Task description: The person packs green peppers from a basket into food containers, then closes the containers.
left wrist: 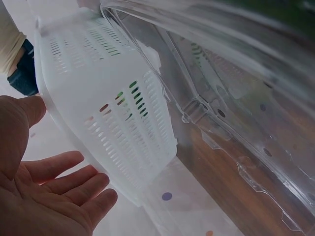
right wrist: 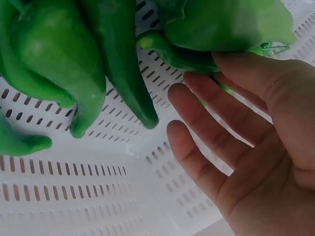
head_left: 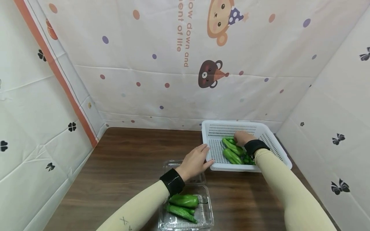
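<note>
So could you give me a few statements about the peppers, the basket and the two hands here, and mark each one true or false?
1. The white basket holds green peppers. True.
2. The left hand grips a pepper. False: its fingers are straight, at the basket's near left corner, holding nothing.
3. The right hand is inside the basket, among the peppers. True.
4. The clear plastic box is empty. False: green peppers lie in it.
5. The basket sits on a glass table. False: the table is dark wood.
</note>
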Available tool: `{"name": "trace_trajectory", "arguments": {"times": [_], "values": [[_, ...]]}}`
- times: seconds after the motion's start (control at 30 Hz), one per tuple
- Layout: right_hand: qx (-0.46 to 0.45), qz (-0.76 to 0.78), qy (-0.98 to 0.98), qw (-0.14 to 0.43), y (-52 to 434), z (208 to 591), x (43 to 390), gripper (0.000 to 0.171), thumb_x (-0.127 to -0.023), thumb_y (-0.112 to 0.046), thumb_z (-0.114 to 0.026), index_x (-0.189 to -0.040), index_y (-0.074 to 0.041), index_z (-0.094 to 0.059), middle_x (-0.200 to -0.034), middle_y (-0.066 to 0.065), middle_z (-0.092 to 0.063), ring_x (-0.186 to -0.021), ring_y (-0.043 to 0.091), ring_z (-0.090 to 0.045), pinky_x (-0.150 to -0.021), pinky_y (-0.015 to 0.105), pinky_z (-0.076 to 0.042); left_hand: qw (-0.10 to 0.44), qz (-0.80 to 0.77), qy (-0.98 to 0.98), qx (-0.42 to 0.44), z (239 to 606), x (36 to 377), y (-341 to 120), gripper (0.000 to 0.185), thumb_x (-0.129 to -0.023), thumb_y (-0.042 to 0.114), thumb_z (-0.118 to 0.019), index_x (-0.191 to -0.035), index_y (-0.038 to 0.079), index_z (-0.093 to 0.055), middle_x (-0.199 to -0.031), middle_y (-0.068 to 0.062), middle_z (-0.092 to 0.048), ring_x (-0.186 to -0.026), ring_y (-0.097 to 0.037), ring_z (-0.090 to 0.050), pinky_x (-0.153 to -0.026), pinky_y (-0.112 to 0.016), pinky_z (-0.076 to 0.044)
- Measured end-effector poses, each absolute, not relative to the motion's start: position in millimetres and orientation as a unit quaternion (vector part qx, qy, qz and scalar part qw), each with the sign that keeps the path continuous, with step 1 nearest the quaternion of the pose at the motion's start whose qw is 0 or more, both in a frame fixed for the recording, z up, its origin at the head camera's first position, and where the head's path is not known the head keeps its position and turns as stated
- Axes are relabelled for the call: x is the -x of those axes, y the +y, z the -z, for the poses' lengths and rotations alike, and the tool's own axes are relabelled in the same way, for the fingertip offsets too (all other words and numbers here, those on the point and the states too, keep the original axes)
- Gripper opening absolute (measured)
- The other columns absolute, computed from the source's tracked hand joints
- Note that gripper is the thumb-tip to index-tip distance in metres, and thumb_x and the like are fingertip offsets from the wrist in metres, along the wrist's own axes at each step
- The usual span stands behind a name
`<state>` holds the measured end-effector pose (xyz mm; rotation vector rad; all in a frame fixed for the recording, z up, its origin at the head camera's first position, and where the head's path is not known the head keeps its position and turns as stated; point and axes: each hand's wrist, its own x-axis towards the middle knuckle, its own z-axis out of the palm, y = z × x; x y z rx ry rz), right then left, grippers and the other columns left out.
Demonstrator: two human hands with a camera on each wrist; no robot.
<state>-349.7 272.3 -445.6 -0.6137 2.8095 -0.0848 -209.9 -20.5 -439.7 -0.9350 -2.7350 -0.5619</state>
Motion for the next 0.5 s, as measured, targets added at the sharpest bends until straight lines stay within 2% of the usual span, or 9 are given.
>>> {"name": "trace_trajectory", "arguments": {"times": [0.07, 0.33, 0.5], "values": [[0.212, 0.023, 0.968, 0.131, 273.4, 447.5, 351.9, 0.020, -0.091, 0.007, -0.070, -0.079, -0.007, -0.063, -0.068, -0.001, -0.046, -0.065, 0.016, -0.037, -0.061, 0.035, -0.032, 0.100, 0.189, -0.924, 0.316, 439.8, 210.2, -20.7, 0.054, -0.101, 0.038, -0.066, -0.137, -0.002, -0.061, -0.143, -0.020, -0.058, -0.135, -0.029, -0.055, -0.112, -0.038, -0.046], [0.196, 0.034, 0.970, 0.136, 275.0, 448.2, 353.2, 0.022, -0.091, 0.008, -0.068, -0.079, -0.007, -0.058, -0.072, 0.003, -0.047, -0.068, 0.019, -0.039, -0.062, 0.035, -0.033, 0.111, 0.187, -0.921, 0.323, 439.9, 211.0, -19.6, 0.053, -0.101, 0.038, -0.066, -0.136, -0.002, -0.061, -0.142, -0.021, -0.058, -0.132, -0.030, -0.057, -0.110, -0.038, -0.047], [0.198, 0.043, 0.968, 0.145, 273.4, 448.6, 352.6, 0.035, -0.093, 0.009, -0.066, -0.072, -0.011, -0.045, -0.068, -0.002, -0.025, -0.063, 0.016, -0.027, -0.061, 0.033, -0.027, 0.109, 0.189, -0.921, 0.322, 441.2, 210.3, -20.6, 0.053, -0.101, 0.038, -0.066, -0.136, -0.002, -0.061, -0.142, -0.020, -0.058, -0.132, -0.030, -0.058, -0.109, -0.038, -0.048]]}}
